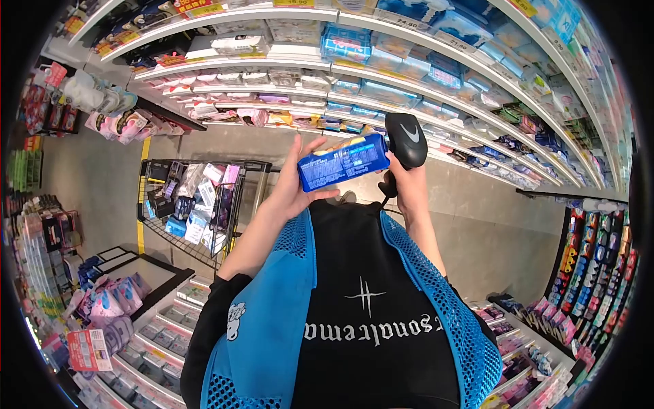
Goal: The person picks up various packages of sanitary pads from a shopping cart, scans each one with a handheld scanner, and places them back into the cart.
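My left hand is closed around one end of a blue packet with white print and a patch of yellow on its upper edge. The packet lies lengthwise in front of my chest, its printed face towards me. In my right hand is a black handheld barcode scanner, gripped by its handle with its head pointing up. The scanner sits right at the packet's right end and overlaps it slightly in this view. A dark cable hangs below the handle.
A black wire shopping cart full of mixed packages stands to the left. Ahead are long white shelves stocked with packs and price labels. Hanging goods line the right side, and a low display stands at lower left. Grey floor lies between.
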`<action>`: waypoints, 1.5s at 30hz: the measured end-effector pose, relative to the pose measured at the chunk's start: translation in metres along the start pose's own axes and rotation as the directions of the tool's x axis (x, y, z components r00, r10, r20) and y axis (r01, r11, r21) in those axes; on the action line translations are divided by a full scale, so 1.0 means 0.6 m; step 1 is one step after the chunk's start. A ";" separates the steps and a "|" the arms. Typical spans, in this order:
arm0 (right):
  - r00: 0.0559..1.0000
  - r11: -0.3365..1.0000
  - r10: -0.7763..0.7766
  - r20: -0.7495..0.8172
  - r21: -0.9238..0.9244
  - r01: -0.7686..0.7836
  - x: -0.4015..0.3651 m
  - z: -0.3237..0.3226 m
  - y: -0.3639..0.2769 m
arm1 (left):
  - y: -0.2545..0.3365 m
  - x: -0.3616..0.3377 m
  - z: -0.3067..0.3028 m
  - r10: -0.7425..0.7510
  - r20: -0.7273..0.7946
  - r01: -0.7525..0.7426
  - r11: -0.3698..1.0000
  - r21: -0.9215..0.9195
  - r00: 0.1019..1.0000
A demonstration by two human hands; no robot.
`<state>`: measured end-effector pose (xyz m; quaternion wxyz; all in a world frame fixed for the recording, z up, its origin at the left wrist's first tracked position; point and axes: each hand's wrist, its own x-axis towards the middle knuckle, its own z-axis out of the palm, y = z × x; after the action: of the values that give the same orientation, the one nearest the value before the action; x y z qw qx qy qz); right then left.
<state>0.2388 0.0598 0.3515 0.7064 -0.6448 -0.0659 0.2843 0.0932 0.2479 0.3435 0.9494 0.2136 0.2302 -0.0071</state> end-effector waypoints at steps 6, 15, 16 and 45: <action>0.994 1.000 -0.003 -0.113 -0.022 0.001 0.003 0.008 0.002 | -0.013 0.005 0.002 0.048 0.019 -0.051 0.981 0.189 0.999; 0.994 1.000 0.024 -0.111 -0.009 -0.025 -0.004 0.014 -0.005 | 0.005 0.004 -0.018 -0.043 0.164 0.044 0.999 -0.008 0.986; 0.994 1.000 0.025 -0.106 -0.006 -0.025 -0.002 0.012 -0.001 | 0.006 0.002 -0.014 -0.004 0.154 0.004 1.000 -0.004 0.988; 0.951 0.778 0.165 0.261 -0.627 0.037 -0.066 0.021 -0.063 | 0.081 0.038 -0.044 0.640 -0.140 -0.563 0.744 0.359 0.756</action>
<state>0.2122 0.0516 0.4001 0.4240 -0.7929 -0.2409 0.3654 0.1074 0.3050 0.3320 0.8192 0.4151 0.2639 0.2949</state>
